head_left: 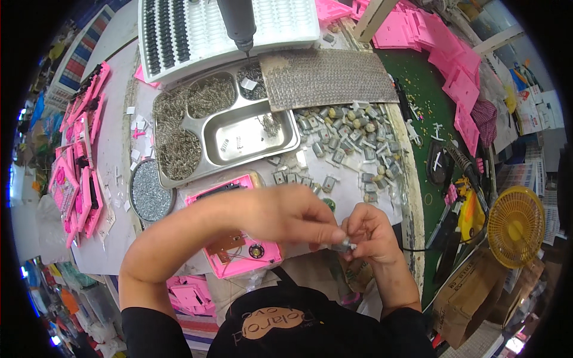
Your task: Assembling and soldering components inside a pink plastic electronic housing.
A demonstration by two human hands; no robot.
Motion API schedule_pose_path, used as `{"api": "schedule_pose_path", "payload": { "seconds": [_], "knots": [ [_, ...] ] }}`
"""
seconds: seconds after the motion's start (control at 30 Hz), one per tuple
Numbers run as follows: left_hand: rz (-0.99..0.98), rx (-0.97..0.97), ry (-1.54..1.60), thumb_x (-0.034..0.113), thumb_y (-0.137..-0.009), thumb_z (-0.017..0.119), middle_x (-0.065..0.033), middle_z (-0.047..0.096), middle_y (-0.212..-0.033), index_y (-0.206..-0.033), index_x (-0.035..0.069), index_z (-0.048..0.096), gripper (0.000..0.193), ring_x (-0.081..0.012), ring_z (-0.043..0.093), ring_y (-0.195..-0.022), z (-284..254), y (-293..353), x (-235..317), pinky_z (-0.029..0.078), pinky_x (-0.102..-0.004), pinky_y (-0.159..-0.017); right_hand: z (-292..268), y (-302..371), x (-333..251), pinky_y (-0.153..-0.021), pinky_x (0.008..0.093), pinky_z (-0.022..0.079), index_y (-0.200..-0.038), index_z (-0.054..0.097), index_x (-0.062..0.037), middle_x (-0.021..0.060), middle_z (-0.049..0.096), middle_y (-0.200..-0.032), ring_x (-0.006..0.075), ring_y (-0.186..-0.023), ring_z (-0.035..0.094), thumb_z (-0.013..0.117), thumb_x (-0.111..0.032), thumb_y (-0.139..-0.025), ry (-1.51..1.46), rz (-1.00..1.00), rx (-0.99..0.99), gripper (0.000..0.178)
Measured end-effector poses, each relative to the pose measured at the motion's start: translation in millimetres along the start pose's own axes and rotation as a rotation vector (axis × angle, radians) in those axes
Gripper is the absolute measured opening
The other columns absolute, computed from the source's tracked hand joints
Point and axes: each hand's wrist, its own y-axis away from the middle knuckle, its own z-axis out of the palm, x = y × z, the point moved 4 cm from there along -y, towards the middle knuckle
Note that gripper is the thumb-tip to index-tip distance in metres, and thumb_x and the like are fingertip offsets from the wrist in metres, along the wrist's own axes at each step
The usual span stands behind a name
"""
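The black shirt [280, 331] sits nearest, just outside the desk's [107, 256] near edge. Along that edge, left to right, I see an open pink casing [239, 268], then the left hand [286, 212], thumb and forefinger pinching a small silver motor [342, 244]. The right hand's [373, 235] fingers grip its white end. The motor lies between both, equally near, its mostly hidden long axis apparently crosswise.

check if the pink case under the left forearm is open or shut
Open: the pink case has its inside facing up, showing a brown circuit board and a round speaker.
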Motion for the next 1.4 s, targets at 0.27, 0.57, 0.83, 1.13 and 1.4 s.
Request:
{"api": "schedule_pose_path", "payload": {
  "seconds": [0.27,0.57,0.83,1.13,1.4],
  "knots": [
    [0.028,1.345,-0.919,0.025,-0.091,0.070,-0.0154,0.076,-0.084,-0.096,0.004,0.078,0.023,-0.0310,0.073,-0.079,-194.4,9.8,-12.9,0.057,-0.0392,-0.075,-5.6,-2.3,-0.4,-0.067,0.0290,0.057,-0.121,0.063,0.0046,0.0111,0.070,-0.094,0.0152,-0.079,0.068,0.085,0.007,-0.075,-0.021,-0.040,0.063,0.051],
    [-0.411,1.385,-1.111,0.027,-0.093,0.067,-0.0141,0.076,-0.094,-0.100,0.015,0.080,0.020,-0.0356,0.073,-0.090,-223.1,-40.2,-8.5,0.058,-0.0463,-0.082,-16.1,-10.2,6.5,-0.071,0.0182,0.051,-0.120,0.067,0.0021,0.0017,0.066,-0.090,0.0066,-0.079,0.062,0.088,0.005,-0.071,0.176,0.064,0.112,0.053],
    [-0.069,1.474,-1.314,0.025,-0.092,0.065,-0.0106,0.075,-0.088,-0.094,0.015,0.074,0.014,-0.0338,0.072,-0.081,-214.1,-38.0,-9.9,0.058,-0.0466,-0.071,-16.0,-3.8,-1.1,-0.069,0.0187,0.050,-0.127,0.065,0.0023,0.0015,0.064,-0.088,0.0068,-0.078,0.061,0.086,0.004,-0.074,0.222,-0.008,0.140,0.057],
    [0.572,1.434,-0.872,0.015,-0.086,0.073,-0.0084,0.070,-0.079,-0.092,0.008,0.070,0.010,-0.0231,0.070,-0.065,-103.7,3.4,28.3,0.053,-0.0361,-0.056,-15.1,-0.5,-26.5,-0.071,0.0246,0.049,-0.137,0.060,0.0032,0.0013,0.065,-0.095,0.0079,-0.081,0.059,0.077,0.004,-0.084,0.748,-0.108,0.236,0.055],
    [0.320,0.948,-0.437,-0.005,-0.085,0.069,-0.0081,0.069,-0.087,-0.097,0.001,0.070,0.014,-0.0145,0.065,-0.068,53.1,68.8,-9.5,0.052,-0.0273,-0.060,-14.9,-23.1,-19.5,-0.073,0.0354,0.053,-0.126,0.067,-0.0053,0.0149,0.068,-0.094,0.0270,-0.078,0.066,0.065,-0.001,-0.087,1.519,-0.048,0.126,0.039]
  ]
}}
